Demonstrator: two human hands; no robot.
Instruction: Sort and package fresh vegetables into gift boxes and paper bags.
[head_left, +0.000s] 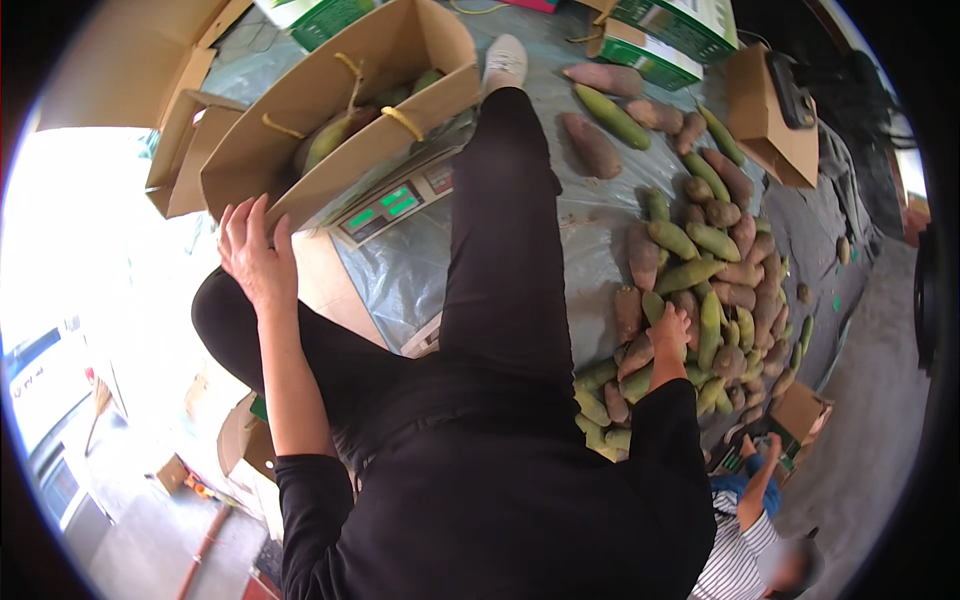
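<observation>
My left hand [258, 258] grips the near left corner of an upright, open cardboard box [350, 150], thumb and fingers on either side. Inside the box lie several green and purplish radishes [330, 137], partly hidden by its wall; yellow cord handles [403, 124] pass through its sides. The box stands on a scale [395, 205] with a lit green display. On my right, my right hand [670, 335] reaches into a spread heap of green and reddish-brown radishes [735, 275]. Its fingers close on a green radish [653, 306] at the heap's near left side.
Plastic sheeting [390, 290] covers the floor. Green and white cartons [650, 55] stand ahead, with a brown box [770, 120] at far right. Loose radishes [592, 146] lie near my shoe [506, 62]. A co-worker in a striped shirt [735, 555] handles a box at lower right.
</observation>
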